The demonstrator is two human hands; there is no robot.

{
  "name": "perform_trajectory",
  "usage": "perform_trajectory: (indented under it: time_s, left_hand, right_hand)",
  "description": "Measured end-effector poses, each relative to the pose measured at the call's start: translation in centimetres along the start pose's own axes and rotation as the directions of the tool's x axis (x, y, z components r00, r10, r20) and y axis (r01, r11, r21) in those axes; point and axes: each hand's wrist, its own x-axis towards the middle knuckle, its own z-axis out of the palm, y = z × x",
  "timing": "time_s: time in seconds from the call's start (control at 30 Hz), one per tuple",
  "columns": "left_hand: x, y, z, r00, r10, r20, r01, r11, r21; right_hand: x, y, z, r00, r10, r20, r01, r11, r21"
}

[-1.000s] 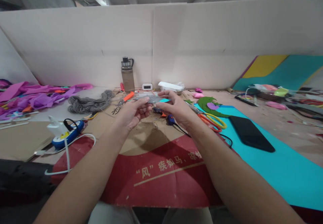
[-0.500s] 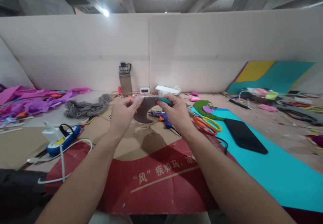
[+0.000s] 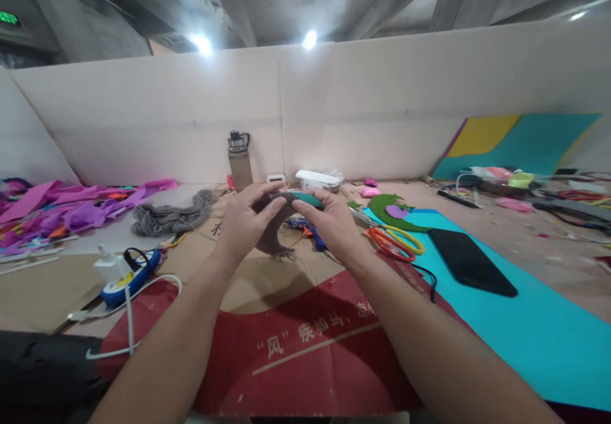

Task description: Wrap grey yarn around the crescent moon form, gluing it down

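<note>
Both hands hold up a dark grey-brown crescent-shaped piece (image 3: 271, 238), above the cardboard. My left hand (image 3: 244, 223) grips its upper left part, with the thumb pressed on the near face. My right hand (image 3: 337, 223) pinches the upper right end, where a teal part (image 3: 307, 199) shows between the fingers. The two thumb tips nearly meet at the top of the curve. Behind the piece, partly covered by my right hand, lies a blue tool with orange parts (image 3: 319, 239), which looks like a glue gun.
Red-and-brown cardboard (image 3: 315, 373) lies beneath my hands. On the right are scissors (image 3: 392, 244), a green leaf-like cutout (image 3: 382, 211), a black phone (image 3: 470, 261) and a turquoise sheet (image 3: 525, 328). Grey yarn (image 3: 174, 214), a power strip (image 3: 136, 277) and a bottle (image 3: 240, 164) stand left.
My left hand has moved further over the crescent, its thumb now reaching toward my right thumb. The crescent's lower tip has tilted down. The camera view has shifted slightly.
</note>
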Motion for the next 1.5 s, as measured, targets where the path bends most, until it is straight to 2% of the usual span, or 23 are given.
perform_trajectory:
  time_s: [0.1,0.2,0.33,0.43,0.53,0.67,0.77,0.9,0.97,1.1,1.2,1.33,1.5]
  left_hand:
    - [0.7,0.6,-0.3,0.991,-0.088,0.101,0.093,0.995,-0.04]
    - [1.5,0.9,-1.0,0.959,-0.182,0.217,0.209,0.972,-0.109]
    - [2.3,1.3,-1.5,0.914,-0.217,0.342,0.286,0.944,-0.164]
    - [2.5,1.6,-1.3,0.891,-0.263,0.37,0.353,0.914,-0.201]
    - [2.6,1.8,-1.0,0.882,-0.323,0.343,0.405,0.892,-0.202]
    - [3.0,1.5,-0.3,0.838,-0.406,0.366,0.52,0.798,-0.305]
    - [3.8,1.0,0.2,0.806,-0.41,0.428,0.564,0.753,-0.339]
    - [4.7,0.6,0.7,0.795,-0.372,0.479,0.545,0.785,-0.295]
    - [5.0,0.7,0.9,0.797,-0.38,0.471,0.55,0.779,-0.302]
    - [5.1,0.9,1.1,0.8,-0.461,0.383,0.584,0.744,-0.325]
    - [5.1,0.6,0.9,0.812,-0.496,0.307,0.58,0.745,-0.329]
    - [4.9,-0.4,0.1,0.834,-0.507,0.216,0.551,0.773,-0.314]
    - [4.7,-2.4,-1.6,0.811,-0.55,0.199,0.581,0.72,-0.379]
  right_hand:
    - [0.1,-0.1,-0.1,0.998,0.062,-0.003,-0.061,0.996,0.067]
    - [0.2,-0.1,-0.2,0.99,0.138,0.04,-0.143,0.979,0.145]
    - [0.4,-0.1,-0.2,0.977,0.199,0.079,-0.213,0.94,0.267]
    - [0.4,-0.1,-0.2,0.972,0.223,0.079,-0.236,0.924,0.299]
    - [0.4,-0.2,-0.3,0.964,0.251,0.085,-0.265,0.907,0.326]
    - [0.6,-0.2,-0.7,0.956,0.271,0.115,-0.294,0.884,0.364]
    - [0.9,0.1,-1.0,0.946,0.305,0.109,-0.324,0.867,0.378]
    - [1.1,0.4,-1.2,0.948,0.312,0.064,-0.312,0.867,0.388]
    - [1.1,0.5,-1.1,0.954,0.295,0.047,-0.289,0.872,0.396]
    - [1.1,0.5,-0.8,0.965,0.257,0.047,-0.253,0.873,0.416]
    - [1.0,0.6,-0.5,0.953,0.297,0.066,-0.299,0.874,0.384]
    - [1.0,1.1,-0.3,0.923,0.375,0.086,-0.385,0.891,0.242]
    - [1.0,1.8,-0.7,0.941,0.322,0.098,-0.335,0.925,0.176]
